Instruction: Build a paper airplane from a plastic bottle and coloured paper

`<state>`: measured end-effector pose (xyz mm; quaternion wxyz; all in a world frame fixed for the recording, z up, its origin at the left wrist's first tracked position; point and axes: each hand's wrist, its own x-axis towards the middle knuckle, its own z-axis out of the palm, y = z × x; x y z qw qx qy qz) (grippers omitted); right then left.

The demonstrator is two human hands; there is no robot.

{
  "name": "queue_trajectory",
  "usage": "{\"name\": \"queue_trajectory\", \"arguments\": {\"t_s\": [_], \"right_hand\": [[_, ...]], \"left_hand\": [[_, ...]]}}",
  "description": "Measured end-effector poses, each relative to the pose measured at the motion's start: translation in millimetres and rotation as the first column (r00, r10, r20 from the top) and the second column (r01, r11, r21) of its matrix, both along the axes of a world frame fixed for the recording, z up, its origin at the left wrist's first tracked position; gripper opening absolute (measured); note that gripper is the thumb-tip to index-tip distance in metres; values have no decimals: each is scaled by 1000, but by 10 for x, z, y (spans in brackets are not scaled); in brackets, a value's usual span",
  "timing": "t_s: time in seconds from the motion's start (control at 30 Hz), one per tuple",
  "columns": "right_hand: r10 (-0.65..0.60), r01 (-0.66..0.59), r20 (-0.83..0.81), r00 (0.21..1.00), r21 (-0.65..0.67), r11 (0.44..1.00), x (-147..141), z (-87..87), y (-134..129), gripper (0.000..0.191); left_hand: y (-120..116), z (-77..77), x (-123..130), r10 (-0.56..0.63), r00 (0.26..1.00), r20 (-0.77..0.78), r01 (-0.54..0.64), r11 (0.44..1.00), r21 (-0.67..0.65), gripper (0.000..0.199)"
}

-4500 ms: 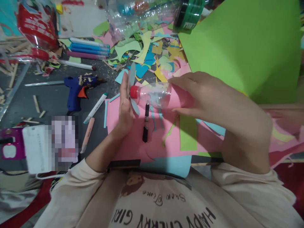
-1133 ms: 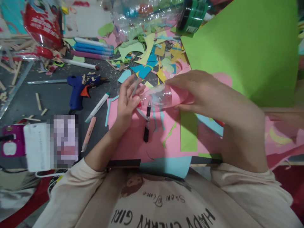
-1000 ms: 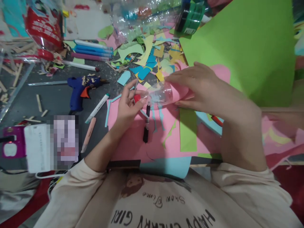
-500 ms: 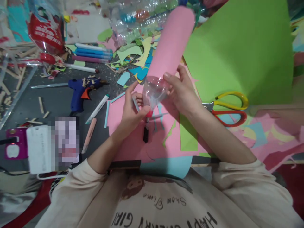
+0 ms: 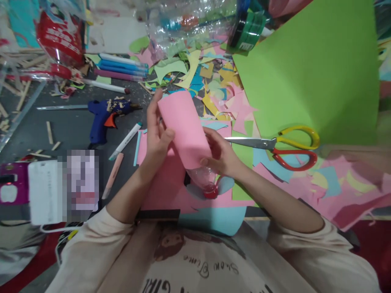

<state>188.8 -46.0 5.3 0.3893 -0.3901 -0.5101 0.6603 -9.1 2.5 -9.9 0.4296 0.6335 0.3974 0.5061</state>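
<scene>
Between my hands, in the head view, is a clear plastic bottle wrapped in pink paper. Its bare neck and red cap point down toward me. My left hand holds the wrapped body near its far end, thumb on the paper. Lower down, my right hand grips the side close to where the paper stops, fingers partly hidden behind it. Pink sheets lie beneath, and light blue paper pieces show beside the cap.
Scissors with yellow and red handles lie on the right, beside a large green sheet. A blue glue gun and several markers are at left. Paper scraps, clear plastic bottles and a green-labelled container sit farther back.
The bottle has come down and nearer to me, its far end swinging left. My left hand has shifted from the cap end up to the wrapped body; my right hand has moved lower.
</scene>
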Motion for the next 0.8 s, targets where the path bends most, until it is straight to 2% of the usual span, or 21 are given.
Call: {"name": "queue_trajectory", "arguments": {"t_s": [0.17,0.4,0.5,0.6,0.63,0.7,0.8], "right_hand": [[4,-4,40,999,3,1000,19,38,9,86],[3,-4,21,1000,50,999,2,-11,-9,87],[-53,52,18,998,45,998,2,-34,-7,69],[-143,112,207,968,152,982,34,9,8,51],[-154,89,299,942,218,972,46,42,10,45],[-99,-61,482,871,305,950,55,123,4,35],[41,-312,705,708,260,914,13,237,-33,33]], "left_hand": [[58,-76,-41,22,997,79,-24,999,28,66],[126,-139,-90,-61,991,115,60,998,16,59],[133,-98,-92,-17,995,101,16,1000,6,58],[113,21,-64,103,989,109,-104,995,5,54],[104,70,-52,147,982,117,-149,989,11,54],[84,159,-33,206,971,123,-209,978,5,51],[57,236,-19,214,971,109,-214,977,-17,50]]}}
